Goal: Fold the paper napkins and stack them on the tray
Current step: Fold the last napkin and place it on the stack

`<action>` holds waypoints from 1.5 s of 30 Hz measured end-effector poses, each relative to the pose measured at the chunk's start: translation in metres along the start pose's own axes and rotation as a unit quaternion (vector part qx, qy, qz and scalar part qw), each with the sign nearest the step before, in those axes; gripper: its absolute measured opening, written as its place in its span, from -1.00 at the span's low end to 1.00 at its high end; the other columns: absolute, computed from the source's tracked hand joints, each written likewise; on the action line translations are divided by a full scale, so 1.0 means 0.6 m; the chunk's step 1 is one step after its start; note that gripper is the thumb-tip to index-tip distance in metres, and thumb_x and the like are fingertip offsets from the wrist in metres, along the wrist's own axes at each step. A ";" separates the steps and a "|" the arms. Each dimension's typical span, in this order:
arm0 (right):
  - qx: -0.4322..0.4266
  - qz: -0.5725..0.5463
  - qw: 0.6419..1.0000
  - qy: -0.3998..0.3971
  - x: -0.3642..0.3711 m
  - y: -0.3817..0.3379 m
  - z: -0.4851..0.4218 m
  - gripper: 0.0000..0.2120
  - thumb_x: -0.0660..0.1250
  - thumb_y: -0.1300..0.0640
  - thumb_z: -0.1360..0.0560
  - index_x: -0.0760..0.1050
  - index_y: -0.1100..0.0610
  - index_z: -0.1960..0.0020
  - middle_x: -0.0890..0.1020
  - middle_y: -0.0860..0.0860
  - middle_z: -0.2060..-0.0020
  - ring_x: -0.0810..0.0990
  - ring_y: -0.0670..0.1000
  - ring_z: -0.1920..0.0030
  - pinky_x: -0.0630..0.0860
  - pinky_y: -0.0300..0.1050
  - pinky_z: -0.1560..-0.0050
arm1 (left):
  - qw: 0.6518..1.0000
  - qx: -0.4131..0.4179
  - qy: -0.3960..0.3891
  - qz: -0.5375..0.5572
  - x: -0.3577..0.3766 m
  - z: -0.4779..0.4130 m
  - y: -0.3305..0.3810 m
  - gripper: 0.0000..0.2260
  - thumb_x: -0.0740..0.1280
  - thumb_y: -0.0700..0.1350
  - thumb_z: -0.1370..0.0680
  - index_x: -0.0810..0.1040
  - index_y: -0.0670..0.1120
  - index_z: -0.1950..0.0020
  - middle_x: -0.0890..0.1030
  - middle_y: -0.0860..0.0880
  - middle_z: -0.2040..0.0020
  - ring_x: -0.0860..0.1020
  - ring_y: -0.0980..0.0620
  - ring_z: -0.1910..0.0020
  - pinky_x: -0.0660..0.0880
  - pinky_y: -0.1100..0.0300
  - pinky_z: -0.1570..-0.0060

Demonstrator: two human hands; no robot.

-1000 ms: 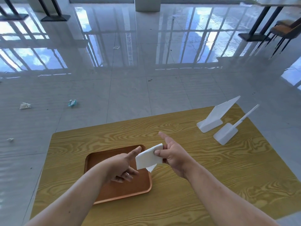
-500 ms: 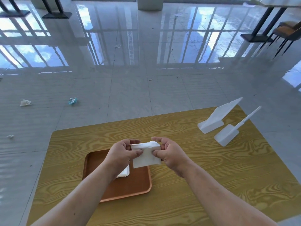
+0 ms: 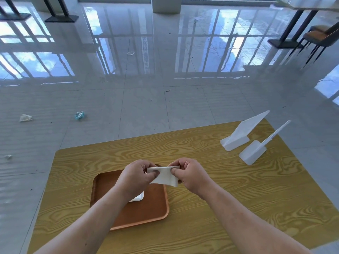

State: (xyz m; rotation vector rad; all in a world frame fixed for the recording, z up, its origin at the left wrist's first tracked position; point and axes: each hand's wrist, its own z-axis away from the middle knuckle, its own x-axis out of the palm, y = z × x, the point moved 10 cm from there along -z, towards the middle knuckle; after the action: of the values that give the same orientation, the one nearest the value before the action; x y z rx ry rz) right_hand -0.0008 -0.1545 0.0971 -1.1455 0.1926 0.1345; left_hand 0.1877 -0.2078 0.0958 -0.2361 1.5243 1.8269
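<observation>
Napkin: white napkin (image 3: 164, 176) held in the air at centre frame, above the tray's far right corner, not touching it. Top edge taut and level; lower part hangs slack toward the right.
Left hand: left hand (image 3: 136, 177) pinches the napkin's left end, thumb on the near face, fingers behind.
Right hand: right hand (image 3: 190, 176) pinches the right end the same way. Both grips narrow and closed on paper.
Step in hand: looks like a fold being set in mid-air. To do it well: keep the top edge tight, bring the corners square onto each other, run the crease with the thumbs, then lower it flat.
Stack: small white stack (image 3: 138, 198) on the tray, lower centre, mostly hidden under the left wrist. Count cannot be told. New napkin should land square on it.
Tray: brown tray (image 3: 156, 208) at lower centre, on the yellow wood-grain table (image 3: 238, 189).
In the way: the left forearm crosses over the stack; it needs to swing clear before setting down. Thin paper may spring open if let go early.
Around: two white plastic stands (image 3: 236, 137) at right of frame, well apart from the hands. Litter (image 3: 79, 115) on the glossy floor, left of frame. Chair (image 3: 320, 36) at upper right.
</observation>
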 end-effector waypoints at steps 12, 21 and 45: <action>0.043 -0.171 0.984 -0.038 -0.007 0.011 0.004 -0.88 0.44 0.14 -0.60 0.64 0.19 0.03 0.73 0.08 0.12 0.68 0.04 0.09 0.64 -0.03 -0.02 | 0.954 -0.081 -0.134 0.257 0.048 0.008 -0.009 -0.86 0.55 -0.07 -0.57 0.79 -0.02 -0.12 0.80 -0.08 -0.10 0.75 -0.08 -0.12 0.65 0.02 -0.09; 0.107 -0.210 0.969 -0.067 0.011 0.025 0.024 -0.77 0.42 0.06 -0.62 0.68 0.20 -0.16 0.77 0.10 0.09 0.74 0.07 0.19 0.66 -0.08 0.23 | 0.935 -0.108 -0.107 0.321 0.051 0.014 -0.009 -0.74 0.56 0.05 -0.46 0.80 -0.03 -0.08 0.80 -0.16 -0.09 0.76 -0.19 -0.08 0.67 -0.18 -0.17; 0.123 -0.277 0.952 -0.036 -0.010 0.043 0.026 -0.76 0.19 0.30 -0.65 0.65 0.22 -0.07 0.62 0.20 0.09 0.56 0.07 0.31 0.52 -0.08 0.33 | 0.916 -0.146 -0.111 0.358 0.066 0.023 0.006 -0.68 0.22 -0.22 -0.67 0.78 -0.08 0.01 0.72 -0.16 0.05 0.64 -0.04 0.17 0.57 0.10 0.16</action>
State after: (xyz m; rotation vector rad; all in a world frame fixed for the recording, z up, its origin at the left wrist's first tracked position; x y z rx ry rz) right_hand -0.0106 -0.1298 0.0816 -0.9062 -0.1773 -0.3376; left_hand 0.1611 -0.1792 0.0802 0.4443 1.2520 2.5477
